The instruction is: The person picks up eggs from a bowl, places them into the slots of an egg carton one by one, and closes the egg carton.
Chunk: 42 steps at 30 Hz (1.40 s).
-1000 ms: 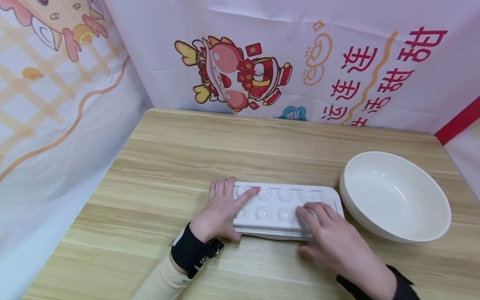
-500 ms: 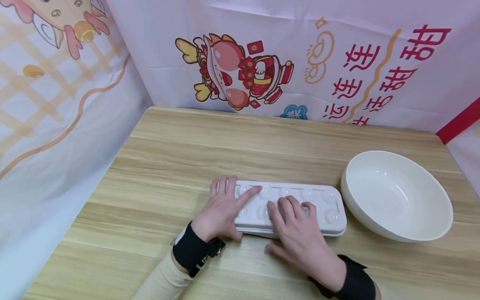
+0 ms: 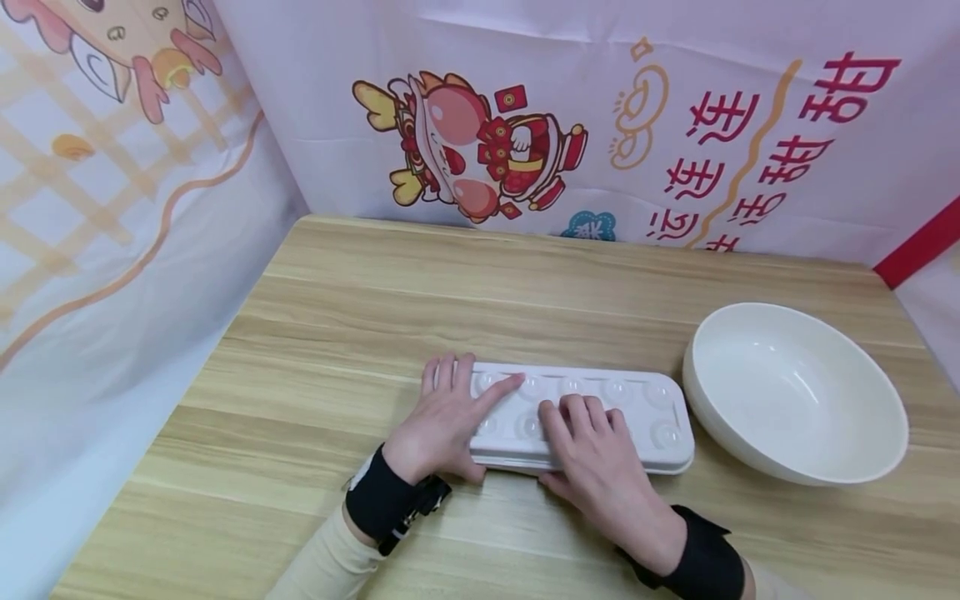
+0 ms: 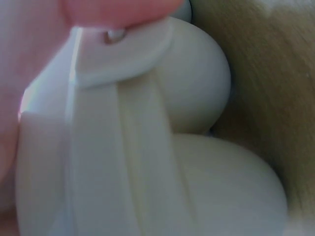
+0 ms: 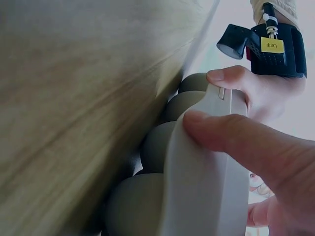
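A white ice ball tray (image 3: 652,417) with rows of round domes lies flat on the wooden table. At its left end my left hand (image 3: 438,421) grips it, thumb at the near edge and fingers spread across to the far edge. My right hand (image 3: 603,467) holds the middle of the near side, its bent fingers on top and its thumb (image 5: 206,130) pressing the side wall. Rounded cups (image 5: 157,147) bulge below the tray's rim in the right wrist view. Close up in the left wrist view are the rim (image 4: 98,162) and more cups (image 4: 197,73).
A large cream bowl (image 3: 720,433) stands just right of the tray. Behind the wooden table (image 3: 480,283) hangs a printed cloth (image 3: 315,92), and another cloth (image 3: 210,225) hangs along the left side.
My right hand has moved left from the tray's right end to its middle, and its thumb has come in against the near edge. The left hand has stayed in place.
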Each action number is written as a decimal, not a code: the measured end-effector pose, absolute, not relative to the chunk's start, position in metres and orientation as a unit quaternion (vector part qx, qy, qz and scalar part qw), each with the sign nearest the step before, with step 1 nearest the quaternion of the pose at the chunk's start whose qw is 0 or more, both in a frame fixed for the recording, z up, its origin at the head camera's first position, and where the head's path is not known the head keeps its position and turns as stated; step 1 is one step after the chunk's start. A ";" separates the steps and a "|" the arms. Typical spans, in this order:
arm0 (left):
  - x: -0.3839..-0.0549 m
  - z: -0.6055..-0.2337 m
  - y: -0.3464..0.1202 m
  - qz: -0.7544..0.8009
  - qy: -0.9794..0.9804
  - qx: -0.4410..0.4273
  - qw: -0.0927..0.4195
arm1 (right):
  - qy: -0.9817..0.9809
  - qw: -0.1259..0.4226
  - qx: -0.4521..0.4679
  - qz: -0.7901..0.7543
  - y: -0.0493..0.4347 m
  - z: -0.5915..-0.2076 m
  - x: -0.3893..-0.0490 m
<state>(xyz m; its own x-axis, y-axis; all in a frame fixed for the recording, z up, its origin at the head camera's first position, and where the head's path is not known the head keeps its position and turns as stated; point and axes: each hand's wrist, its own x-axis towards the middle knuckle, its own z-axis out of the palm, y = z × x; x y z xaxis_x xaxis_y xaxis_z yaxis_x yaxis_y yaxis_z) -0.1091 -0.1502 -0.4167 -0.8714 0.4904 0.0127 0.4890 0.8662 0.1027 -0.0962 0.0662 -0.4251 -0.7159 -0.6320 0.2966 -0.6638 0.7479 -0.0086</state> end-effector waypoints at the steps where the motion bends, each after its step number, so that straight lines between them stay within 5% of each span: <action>1: -0.109 -0.417 -0.150 0.051 0.966 0.254 0.006 | -0.923 0.140 0.353 0.064 0.067 -0.425 -0.096; 17: -0.108 -0.414 -0.149 0.051 0.967 0.250 0.028 | -0.911 0.194 0.348 0.107 0.093 -0.426 -0.091; 42: -0.108 -0.414 -0.150 0.046 0.968 0.244 0.046 | -0.932 0.179 0.298 0.105 0.144 -0.423 -0.092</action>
<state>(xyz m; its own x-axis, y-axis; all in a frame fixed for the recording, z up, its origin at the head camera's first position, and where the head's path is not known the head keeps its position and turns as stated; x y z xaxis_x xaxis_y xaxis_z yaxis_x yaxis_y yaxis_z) -0.1076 -0.1497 -0.4141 -0.8771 0.4757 -0.0668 0.4672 0.8770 0.1122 -0.0922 0.1437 -0.4230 -0.7585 -0.5171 0.3965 -0.5927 0.8004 -0.0899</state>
